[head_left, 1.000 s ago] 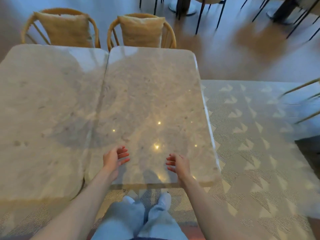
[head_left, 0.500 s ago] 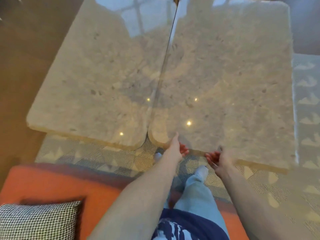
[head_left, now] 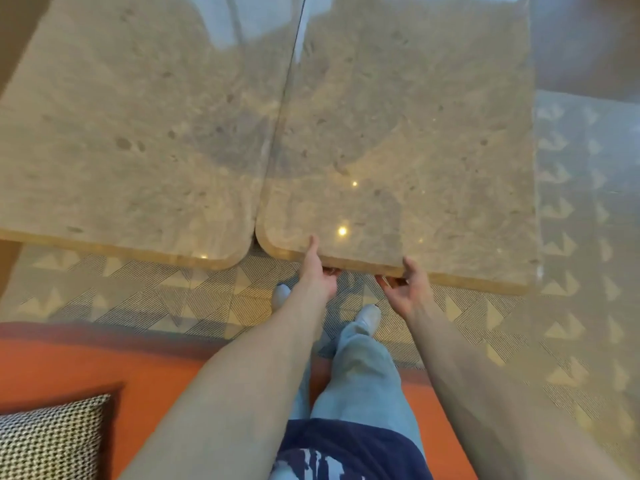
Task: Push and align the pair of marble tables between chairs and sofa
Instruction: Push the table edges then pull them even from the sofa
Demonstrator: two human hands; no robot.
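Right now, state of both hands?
Left hand: grips the near edge of the right-side beige marble table, thumb on top.
Right hand: grips the same edge.

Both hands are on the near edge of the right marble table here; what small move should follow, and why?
Probably a short push away from the sofa. The left hand and right hand grip the near edge of the right beige marble table, thumbs on top, fingers curled beneath. That edge sits nearer the orange sofa than the edge of the left beige marble table, so the fronts are not flush.
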